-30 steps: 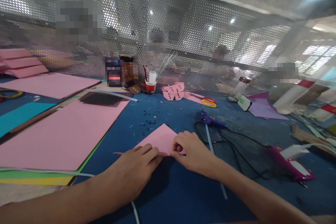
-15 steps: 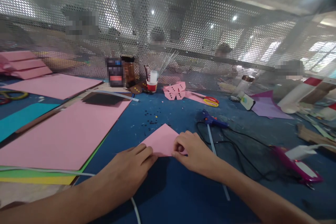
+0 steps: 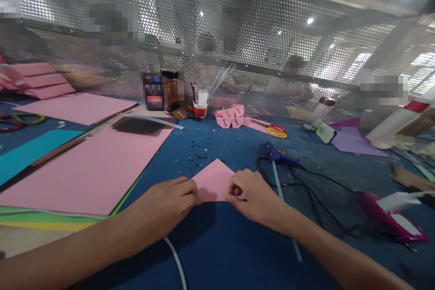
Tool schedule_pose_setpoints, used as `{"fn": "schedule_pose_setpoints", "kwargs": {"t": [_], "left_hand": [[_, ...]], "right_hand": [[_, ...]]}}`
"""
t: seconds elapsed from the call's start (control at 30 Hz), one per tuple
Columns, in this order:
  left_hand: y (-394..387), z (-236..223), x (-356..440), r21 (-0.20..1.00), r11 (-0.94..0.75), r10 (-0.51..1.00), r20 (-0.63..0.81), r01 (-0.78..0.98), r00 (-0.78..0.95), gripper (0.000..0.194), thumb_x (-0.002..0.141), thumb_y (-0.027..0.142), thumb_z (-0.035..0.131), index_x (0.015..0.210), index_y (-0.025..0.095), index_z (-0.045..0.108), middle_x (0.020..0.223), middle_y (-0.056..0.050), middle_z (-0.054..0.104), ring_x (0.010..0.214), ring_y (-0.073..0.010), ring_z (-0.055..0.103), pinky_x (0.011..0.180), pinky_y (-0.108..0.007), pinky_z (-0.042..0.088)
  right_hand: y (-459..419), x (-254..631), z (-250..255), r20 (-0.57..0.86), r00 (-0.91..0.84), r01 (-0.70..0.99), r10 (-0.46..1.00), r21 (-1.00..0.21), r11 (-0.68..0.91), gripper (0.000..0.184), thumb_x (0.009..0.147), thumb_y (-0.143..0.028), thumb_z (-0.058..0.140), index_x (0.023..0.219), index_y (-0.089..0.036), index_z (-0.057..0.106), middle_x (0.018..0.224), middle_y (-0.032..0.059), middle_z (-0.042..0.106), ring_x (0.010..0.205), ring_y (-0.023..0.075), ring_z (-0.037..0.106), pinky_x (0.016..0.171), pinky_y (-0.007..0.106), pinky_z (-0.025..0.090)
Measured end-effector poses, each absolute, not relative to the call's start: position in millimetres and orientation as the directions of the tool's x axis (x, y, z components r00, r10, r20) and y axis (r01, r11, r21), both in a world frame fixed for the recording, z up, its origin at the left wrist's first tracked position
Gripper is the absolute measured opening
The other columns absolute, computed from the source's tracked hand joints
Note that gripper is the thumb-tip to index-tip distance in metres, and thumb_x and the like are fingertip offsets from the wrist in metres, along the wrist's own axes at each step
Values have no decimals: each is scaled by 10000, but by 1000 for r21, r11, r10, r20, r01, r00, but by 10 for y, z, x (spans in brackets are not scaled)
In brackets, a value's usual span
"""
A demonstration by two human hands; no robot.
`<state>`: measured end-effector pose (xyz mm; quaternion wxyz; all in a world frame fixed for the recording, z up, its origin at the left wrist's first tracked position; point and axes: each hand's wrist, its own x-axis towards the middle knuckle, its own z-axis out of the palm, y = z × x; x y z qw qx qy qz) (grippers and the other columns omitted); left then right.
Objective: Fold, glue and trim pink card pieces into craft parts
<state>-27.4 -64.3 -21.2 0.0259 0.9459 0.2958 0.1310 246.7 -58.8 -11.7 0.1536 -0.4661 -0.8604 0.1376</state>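
Observation:
A sheet of pink paper, folded to a triangle with its point facing away from me, lies on the blue table. My left hand is closed on its left corner, the fingers bent and pressed together. At the right corner, my right hand pinches the paper between thumb and curled fingers. Both hands rest low, and the paper's two lower corners are hidden under them. Just beyond the paper lie small black dots and a pink butterfly cutout with black dots.
To the right are a blue glue gun, a clear glue stick, cables and a magenta power strip. Large pink sheets cover the left. Red-and-yellow scissors, a cup and a jar stand or lie farther back.
My left hand has shifted slightly up along the paper's left side. The right hand keeps its pinch, and the whole view has moved a little.

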Motion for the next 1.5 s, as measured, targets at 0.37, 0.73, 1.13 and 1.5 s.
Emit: {"fn": "schedule_pose_setpoints", "kwargs": {"t": [0.37, 0.73, 1.13, 1.5], "left_hand": [[-447, -103, -303, 544, -513, 807, 42, 664, 589, 128, 924, 203, 589, 904, 234, 711, 875, 16, 684, 830, -150, 633, 721, -241, 414], [-435, 1, -318, 529, -410, 845, -86, 743, 527, 98, 856, 266, 628, 849, 225, 717, 824, 13, 701, 769, -166, 630, 682, -247, 401], [-426, 128, -298, 436, -377, 867, -144, 817, 477, 116, 818, 310, 663, 835, 213, 726, 839, -19, 701, 794, -194, 626, 679, -260, 389], [-331, 206, -378, 458, -308, 840, -281, 834, 464, 162, 753, 354, 704, 817, 206, 720, 827, -6, 680, 778, -183, 626, 665, -259, 393]], "right_hand": [[-571, 2485, -153, 141, -512, 754, 847, -398, 522, 67, 878, -216, 700, 863, -215, 634, 868, -11, 653, 882, 190, 550, 797, 342, 336], [-559, 2496, -145, 124, -524, 743, 842, -416, 524, 49, 886, -196, 675, 865, -218, 636, 863, -1, 661, 885, 198, 551, 803, 348, 345], [-558, 2493, -135, 130, -524, 741, 842, -416, 526, 43, 885, -199, 674, 865, -213, 639, 863, -7, 662, 884, 197, 551, 802, 348, 336], [-546, 2497, -155, 129, -526, 740, 841, -418, 527, 50, 891, -214, 676, 858, -220, 638, 858, -16, 660, 878, 189, 548, 796, 343, 328]]}}
